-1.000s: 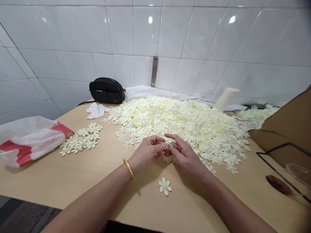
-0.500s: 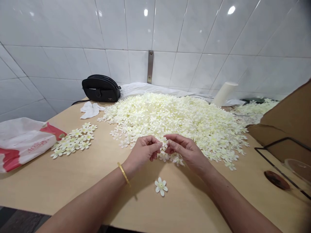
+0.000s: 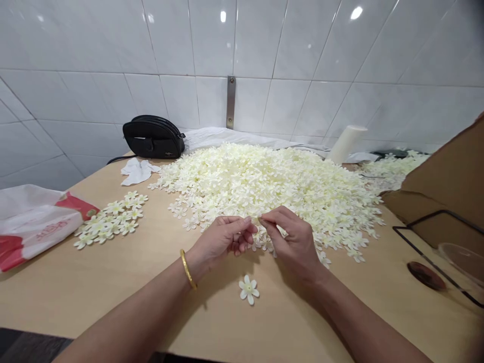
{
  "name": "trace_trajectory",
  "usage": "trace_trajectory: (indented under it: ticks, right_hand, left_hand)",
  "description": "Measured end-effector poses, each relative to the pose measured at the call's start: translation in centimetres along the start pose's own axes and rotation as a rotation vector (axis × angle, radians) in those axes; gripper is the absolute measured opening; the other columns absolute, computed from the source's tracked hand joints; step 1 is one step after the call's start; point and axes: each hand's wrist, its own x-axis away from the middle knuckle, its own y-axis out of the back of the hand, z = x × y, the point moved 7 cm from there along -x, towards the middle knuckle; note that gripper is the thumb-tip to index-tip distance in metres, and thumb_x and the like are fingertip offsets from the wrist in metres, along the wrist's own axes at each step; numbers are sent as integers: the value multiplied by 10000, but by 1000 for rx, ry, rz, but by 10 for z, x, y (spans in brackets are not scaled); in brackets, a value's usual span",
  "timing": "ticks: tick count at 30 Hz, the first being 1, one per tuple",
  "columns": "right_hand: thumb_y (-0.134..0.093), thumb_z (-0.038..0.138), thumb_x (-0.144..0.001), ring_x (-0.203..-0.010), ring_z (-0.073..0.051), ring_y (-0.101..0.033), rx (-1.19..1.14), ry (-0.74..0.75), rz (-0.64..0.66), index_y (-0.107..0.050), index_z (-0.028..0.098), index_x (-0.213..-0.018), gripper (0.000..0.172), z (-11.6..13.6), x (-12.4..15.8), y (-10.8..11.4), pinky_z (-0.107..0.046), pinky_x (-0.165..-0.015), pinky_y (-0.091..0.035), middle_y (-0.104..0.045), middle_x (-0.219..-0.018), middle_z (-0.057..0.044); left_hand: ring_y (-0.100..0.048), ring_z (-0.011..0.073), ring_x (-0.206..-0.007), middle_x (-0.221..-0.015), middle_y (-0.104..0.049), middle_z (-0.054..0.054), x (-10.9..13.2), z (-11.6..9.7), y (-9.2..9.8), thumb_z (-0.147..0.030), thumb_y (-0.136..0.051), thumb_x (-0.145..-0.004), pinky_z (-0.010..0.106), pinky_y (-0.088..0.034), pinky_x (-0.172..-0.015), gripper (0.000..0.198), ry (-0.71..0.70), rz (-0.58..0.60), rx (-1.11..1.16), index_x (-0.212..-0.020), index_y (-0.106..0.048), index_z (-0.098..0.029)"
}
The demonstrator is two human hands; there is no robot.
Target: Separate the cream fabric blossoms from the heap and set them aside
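As far as can be judged, the work is at an early stage. A large heap of flowers (image 3: 260, 176) is spread across the far part of the bench (image 3: 151, 272), while only a small group of flowers (image 3: 118, 207) is laid out flat at the left, just beside a red and white plastic bag (image 3: 41, 227). By that measure, little appears to be done and much to be left; whether the small group is finished cannot be told.

One single flower (image 3: 249, 289) is set apart on the bare bench, in front of the hands and nearer to the wearer. A small pale piece (image 3: 254, 220) is seen between the two hands, just before the near edge of the heap. It appears to be pinched by the fingertips of both the left hand (image 3: 225, 237) and the right hand (image 3: 293, 242), so each grip is judged to be closed on it. The piece is too small and too much covered for its shape to be made out.

The single flower is seen face up, with six separate, rounded petals in creamy white, a pale yellow-green centre and a tiny dark spot in the middle. In the small group, yellowish centres are shown too, and some flowers are overlapped. In the heap, petals are tangled at every angle, and most single outlines are lost.
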Motion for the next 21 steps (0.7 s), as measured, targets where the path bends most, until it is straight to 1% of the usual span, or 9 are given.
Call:
trace_trajectory:
  ticks: [2,3,4,5,6,8,11,15,21]
  right_hand:
    - [-471,81,-753,-708,-148,-489,151,194,6,-615,179,-872,212,13,4,-3,-288,-634,-401,-548,-741,-48]
    - [-472,62,-742,-723,-154,-488,204,267,16,-611,185,-906,248,17,6,-4,-299,-648,-401,-551,-748,-51]
    - [-475,51,-734,-737,-159,-489,235,317,28,-606,189,-930,273,20,7,-6,-308,-661,-402,-553,-757,-54]
    - [-479,50,-731,-747,-161,-492,240,335,42,-601,192,-946,285,22,8,-7,-312,-668,-405,-554,-765,-56]
    - [-482,55,-734,-748,-161,-496,222,327,50,-596,193,-955,283,22,7,-6,-310,-665,-411,-553,-772,-57]
    - [-480,74,-750,-742,-154,-507,146,260,52,-590,194,-950,258,18,5,-4,-297,-654,-425,-550,-788,-56]
    - [-479,94,-764,-739,-146,-520,56,181,41,-587,183,-912,204,14,1,-1,-279,-651,-438,-548,-794,-53]
    - [-502,107,-757,-727,-140,-524,40,190,71,-585,172,-891,171,16,1,-4,-268,-645,-439,-546,-787,-50]
    - [-471,131,-783,-698,-133,-537,-7,165,119,-595,181,-874,161,16,1,-9,-251,-617,-444,-559,-770,-48]
  left_hand:
    - [-439,42,-424,-578,-551,22,-1,0,0,-382,-577,-688,178,-295,-420,286,-16,9,68,-674,-591,-96]
    - [-441,41,-427,-581,-552,22,-2,0,1,-352,-601,-673,176,-300,-422,258,-22,8,93,-661,-586,-95]
    - [-441,41,-428,-579,-553,18,-3,0,2,-315,-630,-648,173,-303,-423,224,-27,0,112,-645,-579,-97]
    - [-440,40,-430,-574,-553,14,-3,0,3,-277,-654,-621,170,-304,-424,196,-34,-16,121,-632,-572,-99]
    - [-440,41,-433,-571,-553,10,-4,-1,5,-248,-669,-600,170,-307,-426,179,-42,-35,119,-623,-567,-102]
    - [-440,44,-438,-566,-554,5,-3,-3,7,-229,-671,-592,174,-313,-434,166,-77,-72,75,-613,-562,-106]
    - [-430,52,-433,-520,-527,-6,-1,-9,7,-257,-632,-636,191,-318,-444,179,-153,-104,-59,-576,-549,-111]
    - [-407,57,-411,-451,-475,-25,1,-12,4,-274,-599,-663,203,-312,-442,219,-194,-113,-178,-531,-514,-121]
    - [-401,54,-393,-441,-465,-33,2,-12,6,-284,-586,-676,196,-302,-426,227,-198,-123,-238,-535,-499,-129]
